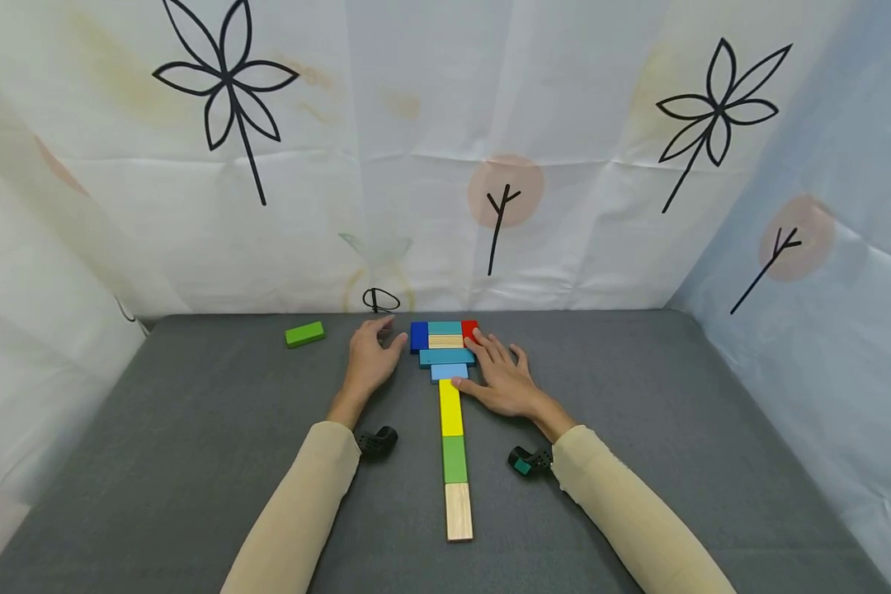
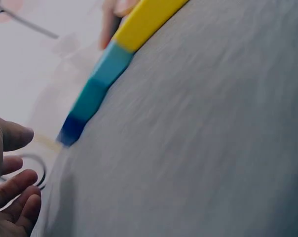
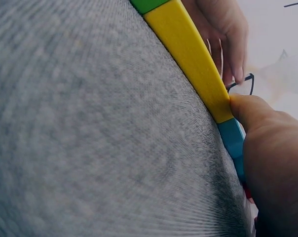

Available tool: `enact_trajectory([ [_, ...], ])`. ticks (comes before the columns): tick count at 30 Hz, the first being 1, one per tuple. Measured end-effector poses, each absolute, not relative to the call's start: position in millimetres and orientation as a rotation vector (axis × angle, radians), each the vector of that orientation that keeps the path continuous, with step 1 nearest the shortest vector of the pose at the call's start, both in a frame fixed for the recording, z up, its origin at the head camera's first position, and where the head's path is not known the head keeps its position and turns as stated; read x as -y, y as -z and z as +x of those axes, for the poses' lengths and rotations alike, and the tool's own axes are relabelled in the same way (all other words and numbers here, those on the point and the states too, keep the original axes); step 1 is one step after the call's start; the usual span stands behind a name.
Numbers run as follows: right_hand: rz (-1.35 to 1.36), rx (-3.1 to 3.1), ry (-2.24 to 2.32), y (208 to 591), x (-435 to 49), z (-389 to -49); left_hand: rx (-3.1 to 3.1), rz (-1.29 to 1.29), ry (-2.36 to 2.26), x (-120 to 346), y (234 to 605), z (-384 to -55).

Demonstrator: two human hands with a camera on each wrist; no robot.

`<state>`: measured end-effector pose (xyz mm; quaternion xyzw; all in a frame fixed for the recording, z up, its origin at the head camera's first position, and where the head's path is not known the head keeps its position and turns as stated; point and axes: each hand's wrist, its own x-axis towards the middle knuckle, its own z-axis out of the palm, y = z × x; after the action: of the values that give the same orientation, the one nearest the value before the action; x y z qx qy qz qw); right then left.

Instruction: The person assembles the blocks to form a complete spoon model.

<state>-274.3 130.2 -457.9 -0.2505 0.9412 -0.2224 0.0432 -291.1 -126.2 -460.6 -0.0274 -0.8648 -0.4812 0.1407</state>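
On the grey felt-covered bench point(image 1: 193, 462), flat wooden blocks form a line: natural wood block point(image 1: 458, 511), green block point(image 1: 454, 459), yellow block point(image 1: 450, 407), then blue ones. The right hand point(image 1: 499, 379) lies flat at 3 o'clock, thumb touching yellow. The left hand point(image 1: 371, 356) rests relaxed at 9 o'clock, holding nothing

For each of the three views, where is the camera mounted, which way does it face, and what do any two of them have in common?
Head: worn on the head, looking forward and down at the grey table; shows both sleeved forearms, left hand and right hand beside the block row.
Left wrist: low over the table, facing along the blocks; shows left-hand fingers.
Right wrist: low, looking along the yellow block; shows the right thumb touching it.
Shared: all three show the yellow block.
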Motion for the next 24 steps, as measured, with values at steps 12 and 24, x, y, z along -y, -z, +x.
enact_trajectory([
  [12,-0.799,-2.864,0.703,459,-131,-275,2.419,0.159,1.243,201,457,-285],
  [24,-0.802,-2.862,0.695,457,-131,-273,2.543,0.317,1.143,237,462,-277],
])
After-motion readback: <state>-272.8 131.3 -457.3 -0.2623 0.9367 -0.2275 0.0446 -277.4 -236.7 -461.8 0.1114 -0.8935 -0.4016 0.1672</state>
